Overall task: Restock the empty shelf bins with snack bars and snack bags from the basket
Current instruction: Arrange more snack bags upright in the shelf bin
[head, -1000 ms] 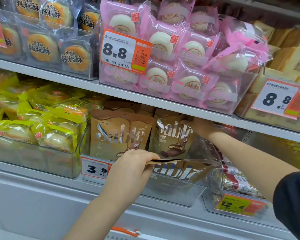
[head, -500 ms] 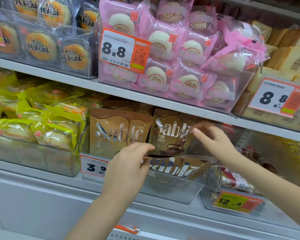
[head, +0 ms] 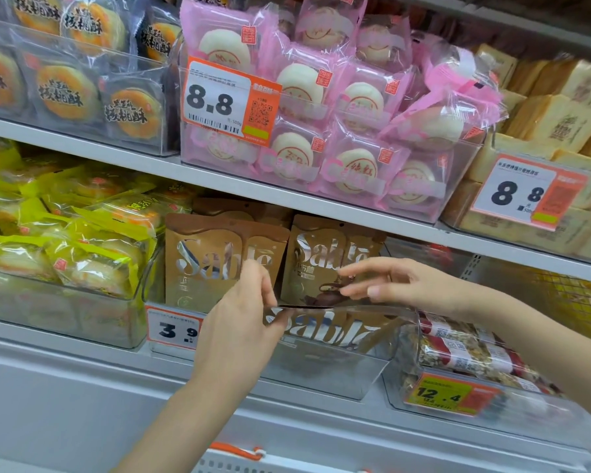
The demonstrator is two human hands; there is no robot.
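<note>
Brown and glossy, a Sablé snack bag [head: 325,327] lies nearly flat at the front of the clear bin [head: 321,373], its top edge level with the bin's front lip. Only the head view shows this, so everything is placed from that bin.

Left hand [head: 239,322], in front of the bin's left half, pinches the bag's left end between thumb and fingers, probably so the pouch can be tipped up and stood against the others. Right hand [head: 400,285] hovers just above the bin's right half, fingers spread and only loosely curled, holding nothing; its fingertips [head: 350,293] look close to the bag's upper edge, though whether they touch cannot be told. It seems poised to steady or press the pouch back.

Behind the held bag, inside the same bin, two upright Sablé bags [head: 226,257] stand side by side facing out, which is likely the pose wanted for this one. A 3.9 price tag [head: 174,331] hangs on the bin's front left corner, partly hidden by the left wrist.

Right of the bin sits a bin of snack bars [head: 464,356]; left of it, yellow-wrapped cakes [head: 82,257]. Below the bin, an orange-handled basket edge [head: 232,454] shows at the bottom of the frame.
</note>
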